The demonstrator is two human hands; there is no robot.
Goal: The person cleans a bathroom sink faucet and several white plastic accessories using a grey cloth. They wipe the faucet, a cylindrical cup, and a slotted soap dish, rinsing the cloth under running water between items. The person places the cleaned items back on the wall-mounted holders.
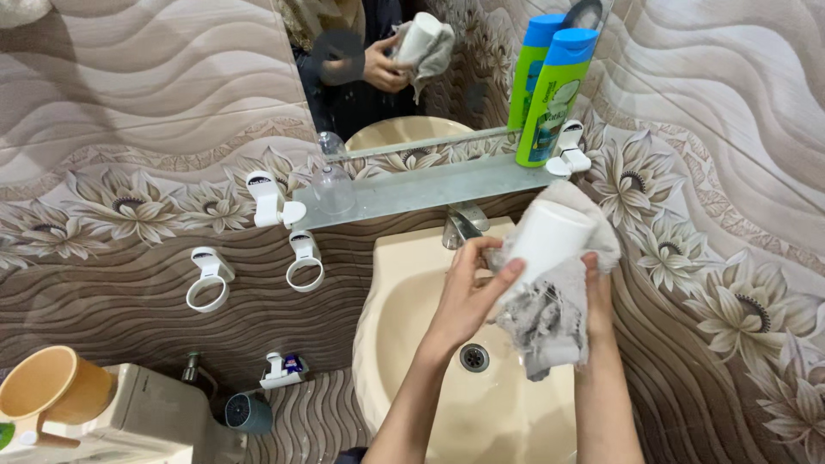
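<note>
Over the cream washbasin (404, 283) both my hands hold a white plastic cup (550, 236) wrapped in a frayed grey cloth (550, 322). My left hand (471, 288) grips the cup and cloth from the left, thumb on the cup's side. My right hand (597, 292) holds the cloth against the cup from the right; its fingers are mostly hidden behind the cloth. The cup lies tilted, its closed end toward the upper right. The mirror (387, 69) above reflects the hands, cup and cloth.
A glass shelf (412, 189) under the mirror carries a green bottle with a blue cap (554, 99) and a clear upturned glass (331, 185). A chrome tap (460, 225) sits behind the basin. Two white ring holders (209, 279) hang on the patterned wall. An orange mug (51, 387) stands on the cistern at lower left.
</note>
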